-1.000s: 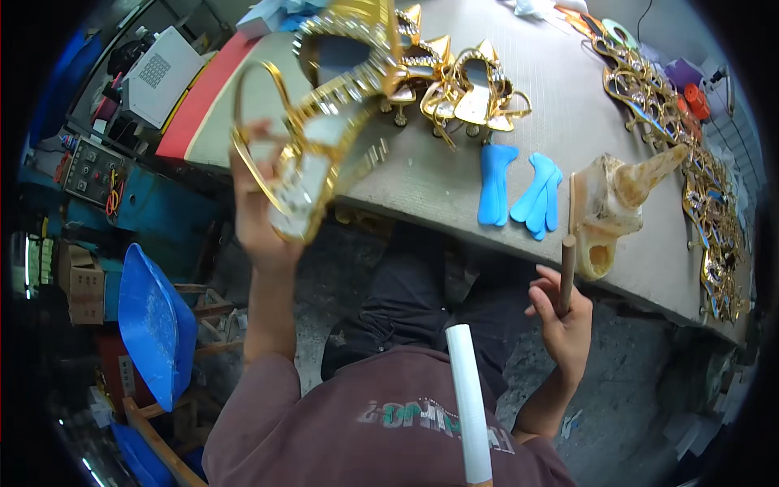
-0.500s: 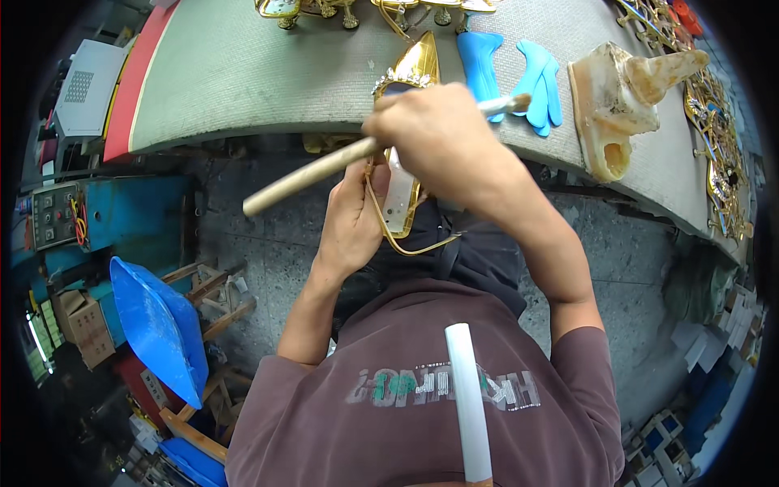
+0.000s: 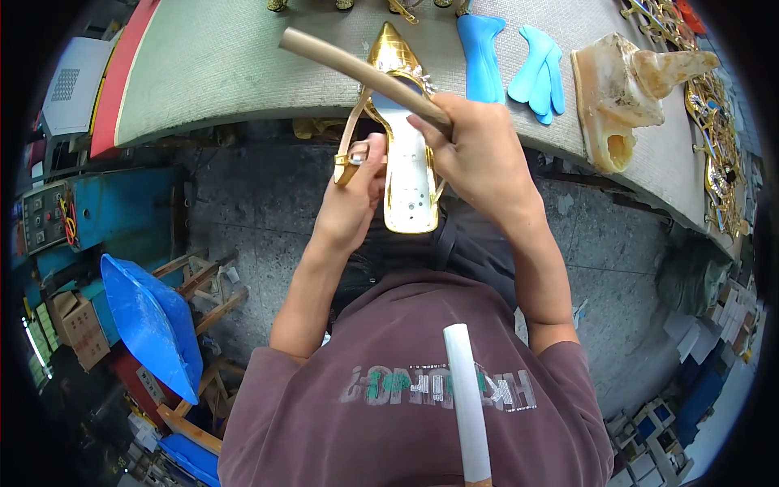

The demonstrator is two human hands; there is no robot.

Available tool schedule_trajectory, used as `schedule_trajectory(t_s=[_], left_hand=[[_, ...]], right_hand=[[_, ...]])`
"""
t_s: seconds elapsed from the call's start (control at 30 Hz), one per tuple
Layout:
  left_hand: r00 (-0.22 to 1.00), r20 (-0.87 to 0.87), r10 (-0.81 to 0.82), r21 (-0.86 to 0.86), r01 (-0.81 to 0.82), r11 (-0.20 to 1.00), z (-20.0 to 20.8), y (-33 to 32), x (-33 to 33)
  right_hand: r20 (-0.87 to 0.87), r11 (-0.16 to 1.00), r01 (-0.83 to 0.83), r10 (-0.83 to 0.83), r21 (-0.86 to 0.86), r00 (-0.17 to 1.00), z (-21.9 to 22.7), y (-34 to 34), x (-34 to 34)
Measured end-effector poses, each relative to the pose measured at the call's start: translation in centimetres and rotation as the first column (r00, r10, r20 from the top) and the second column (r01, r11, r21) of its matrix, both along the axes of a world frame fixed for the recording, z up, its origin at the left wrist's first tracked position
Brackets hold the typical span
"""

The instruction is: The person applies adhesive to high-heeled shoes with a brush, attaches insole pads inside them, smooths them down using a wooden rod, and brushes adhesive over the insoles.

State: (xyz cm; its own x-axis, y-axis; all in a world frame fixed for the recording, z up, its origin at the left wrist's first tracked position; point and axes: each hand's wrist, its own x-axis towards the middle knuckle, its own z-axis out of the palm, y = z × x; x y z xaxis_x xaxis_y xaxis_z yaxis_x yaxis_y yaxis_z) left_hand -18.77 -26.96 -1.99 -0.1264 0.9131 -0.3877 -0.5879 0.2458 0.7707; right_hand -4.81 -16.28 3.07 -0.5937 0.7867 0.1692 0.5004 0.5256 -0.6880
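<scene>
A gold pointed slingback shoe with jewelled trim is held in front of me, toe toward the bench and its pale inner sole facing up. My left hand grips it from the left, beside the buckled ankle strap. In my right hand is a brush, its wooden handle slanting up to the left across the shoe. The brush's bristle end is hidden by the hand. Dark blue and light blue insoles lie on the bench beyond my right hand.
A glue-crusted pot stands at the right bench edge. More gold shoes line the far right, and others sit at the top. A blue plastic scoop-shaped tub is at lower left. A cigarette sticks up from the lower edge.
My right hand has moved right and down, turning the brush so its handle points up-left and its bristles no longer show. The shoe is turned, with its inner sole more exposed.
</scene>
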Motion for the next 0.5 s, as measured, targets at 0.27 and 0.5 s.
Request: schedule_trajectory(t_s=[0.27, 0.5], left_hand=[[0.885, 0.291, -0.363, 0.065, 0.36, 0.931, 1.2, 1.5, 0.3], [0.971, -0.097, -0.217, 0.117, 0.228, 0.967, 2.2, 1.0, 3.6]], right_hand=[[-0.253, 0.875, 0.046, 0.089, 0.483, 0.963, -2.7, -1.0, 3.2], [-0.439, 0.895, 0.295, -0.129, 0.335, 0.889, -2.1, -2.6, 3.4]])
